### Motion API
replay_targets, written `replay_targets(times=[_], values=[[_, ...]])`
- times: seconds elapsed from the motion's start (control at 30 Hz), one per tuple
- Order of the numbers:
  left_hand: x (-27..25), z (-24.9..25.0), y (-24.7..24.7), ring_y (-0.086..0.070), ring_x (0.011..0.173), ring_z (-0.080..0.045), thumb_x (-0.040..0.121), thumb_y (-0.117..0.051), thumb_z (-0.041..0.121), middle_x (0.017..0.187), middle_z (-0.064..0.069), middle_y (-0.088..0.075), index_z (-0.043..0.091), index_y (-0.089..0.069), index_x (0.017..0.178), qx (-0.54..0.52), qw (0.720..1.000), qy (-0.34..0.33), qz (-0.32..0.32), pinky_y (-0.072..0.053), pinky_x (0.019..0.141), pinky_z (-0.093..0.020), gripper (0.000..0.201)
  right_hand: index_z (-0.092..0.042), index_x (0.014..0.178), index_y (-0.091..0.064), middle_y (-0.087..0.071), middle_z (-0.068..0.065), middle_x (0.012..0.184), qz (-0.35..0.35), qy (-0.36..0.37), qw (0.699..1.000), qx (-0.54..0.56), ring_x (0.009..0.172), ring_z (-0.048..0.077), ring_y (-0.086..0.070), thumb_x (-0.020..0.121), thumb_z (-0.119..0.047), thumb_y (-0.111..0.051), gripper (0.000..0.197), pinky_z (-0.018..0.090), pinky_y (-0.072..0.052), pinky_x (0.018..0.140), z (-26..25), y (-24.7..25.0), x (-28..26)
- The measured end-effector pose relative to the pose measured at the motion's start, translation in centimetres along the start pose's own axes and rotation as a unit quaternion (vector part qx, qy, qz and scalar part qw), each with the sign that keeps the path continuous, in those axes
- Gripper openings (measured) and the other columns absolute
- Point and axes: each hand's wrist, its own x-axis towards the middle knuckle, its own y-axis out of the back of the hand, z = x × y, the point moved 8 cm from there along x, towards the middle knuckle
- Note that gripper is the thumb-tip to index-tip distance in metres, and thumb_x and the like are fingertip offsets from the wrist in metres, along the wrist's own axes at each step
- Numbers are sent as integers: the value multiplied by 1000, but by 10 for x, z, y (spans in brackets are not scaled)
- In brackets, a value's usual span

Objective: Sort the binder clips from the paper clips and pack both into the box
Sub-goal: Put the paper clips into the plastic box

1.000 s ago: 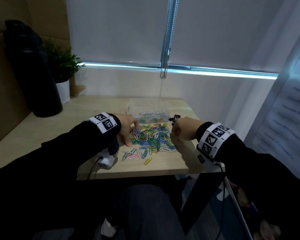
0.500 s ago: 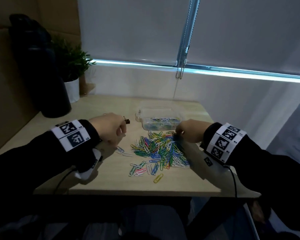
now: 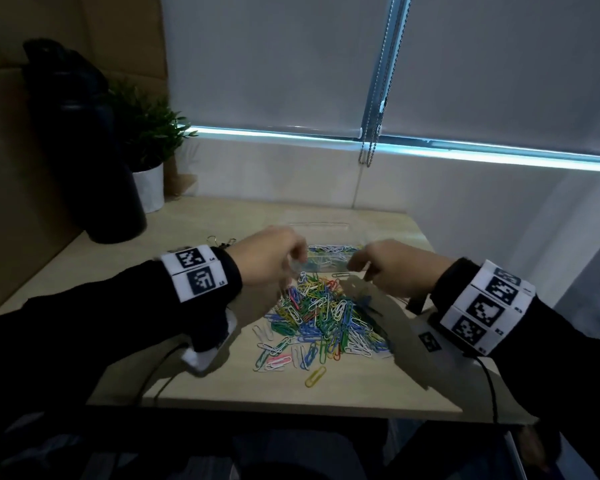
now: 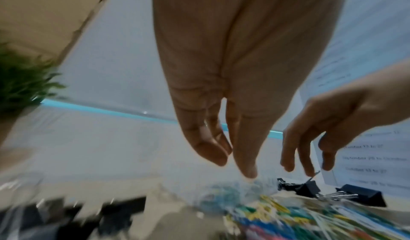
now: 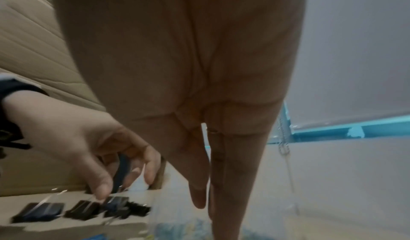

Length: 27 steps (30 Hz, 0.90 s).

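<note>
1. Head view: left hand (image 3: 267, 261) and right hand (image 3: 392, 268) hang over the clear plastic box (image 3: 329, 252), fingers pointing down; whether they pinch anything cannot be told here. Coloured paper clips (image 3: 323, 320) are heaped on the table (image 3: 201, 216), just nearer than the fingertips.
2. Left wrist view: left fingers (image 4: 244, 156) straight, loose, holding nothing. Black binder clips (image 4: 308, 188) lie beyond, below the right fingertips.
3. Right wrist view: right fingers (image 5: 199, 182) extended, empty. More binder clips (image 5: 82, 210) lie under the left fingertips; picture blurred.
</note>
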Motion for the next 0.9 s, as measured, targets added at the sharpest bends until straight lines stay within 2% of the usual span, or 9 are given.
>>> replay_targets(times=[0.07, 0.13, 0.2, 0.27, 0.43, 0.53, 0.63, 0.8, 0.9], values=[[12, 16, 8, -45, 94, -7, 88, -64, 13, 124, 4, -50, 20, -55, 126, 31, 998, -45, 33, -33, 81, -18, 40, -9, 127, -58, -64, 8, 122, 16, -21, 1000, 3, 101, 19, -58, 86, 5, -46, 45, 24, -43, 82, 14, 10, 0], [25, 23, 0, -49, 104, -13, 91, -60, 15, 132, 4, -49, 22, -50, 136, 65, 997, -50, -8, -34, 86, -22, 46, -12, 126, -59, -66, 4, 117, 7, -35, 999, 9, 91, 13, -54, 86, 4, -48, 44, 22, -39, 78, 25, 11, -2], [37, 20, -3, -57, 104, -17, 93, -57, 13, 128, -1, -59, 18, -57, 132, 75, 996, -36, -22, -36, 84, -21, 40, -15, 127, -59, -67, 1, 116, -1, -41, 999, 18, 88, 11, -53, 89, 0, -49, 42, 21, -40, 78, 33, 9, -7], [44, 15, 1, -60, 91, -15, 92, -57, 9, 116, -4, -69, 14, -67, 119, 64, 998, -23, -8, -39, 79, -19, 29, -18, 126, -59, -66, 1, 116, 2, -36, 999, 20, 87, 10, -52, 92, -8, -50, 36, 20, -39, 78, 38, 7, -15], [44, 6, 5, -63, 80, -14, 89, -59, 4, 95, -4, -73, 14, -74, 97, 64, 998, -9, 4, -43, 73, -20, 19, -20, 125, -60, -65, -3, 104, -3, -22, 1000, 21, 85, 9, -52, 93, -19, -53, 32, 17, -38, 73, 42, 0, -33], [36, 2, 6, -59, 75, -10, 88, -60, 7, 92, -2, -74, 14, -74, 94, 59, 998, -13, 4, -41, 72, -19, 17, -20, 125, -59, -68, -5, 111, -3, -5, 1000, 12, 85, 7, -52, 93, -17, -51, 33, 19, -43, 79, 35, -2, -39], [28, -1, 6, -55, 75, -4, 90, -62, 13, 100, 1, -73, 16, -73, 104, 52, 998, -22, -8, -38, 72, -15, 18, -20, 125, -59, -68, -5, 115, -8, 5, 1000, 16, 83, 6, -53, 93, -18, -51, 33, 22, -45, 87, 27, -3, -43], [4, 11, 14, -57, 78, -8, 82, -72, 32, 114, 2, -60, 22, -61, 120, 57, 998, -36, 6, -44, 76, -23, 40, -22, 126, -58, -64, -4, 119, -11, 24, 1000, 13, 96, 11, -63, 90, -29, -57, 37, 24, -50, 86, 20, -9, -41], [-20, 21, -8, -56, 99, -10, 64, -79, 53, 122, 7, -47, 33, -46, 132, 22, 992, -29, -121, -48, 91, -29, 78, -23, 136, -47, -54, -1, 127, -34, 17, 999, -12, 108, 17, -58, 77, -42, -71, 67, 31, -49, 93, 19, -22, -37]])
